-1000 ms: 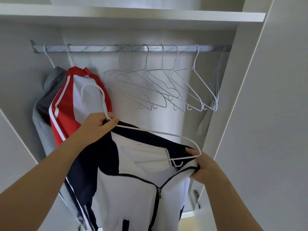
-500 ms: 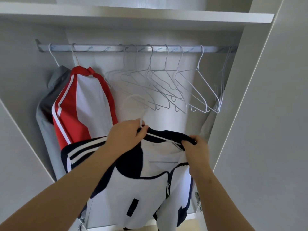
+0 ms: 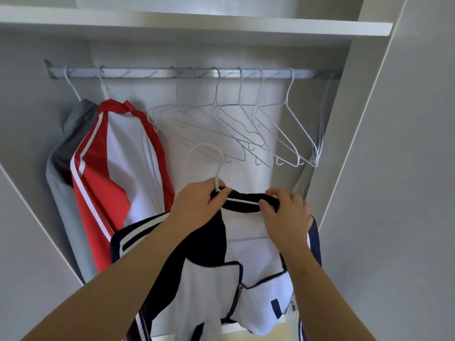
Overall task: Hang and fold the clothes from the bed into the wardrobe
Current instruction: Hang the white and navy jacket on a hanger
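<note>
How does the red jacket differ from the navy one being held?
The red jacket hangs from the rail; the navy jacket is off it, hanger gripped by the left hand, collar by the right hand. The first has red shoulders, the second navy. Both have white panels and stripes.

A metal rail (image 3: 152, 73) runs across the wardrobe (image 3: 24, 99) from its left wall to its right wall, just under a white shelf (image 3: 197, 25). At the rail's left end a grey jacket (image 3: 59, 188) hangs from a white wire hook. Next along the rail to the right hangs a red and white jacket (image 3: 118, 168), which touches the grey one and partly covers it. From the middle of the rail towards its right end hang empty white wire hangers (image 3: 270, 129), close together, turned at an angle and overlapping. At the rail's far right end a few more thin hangers (image 3: 322, 124) hang beside the side wall. Their number cannot be told.
</note>
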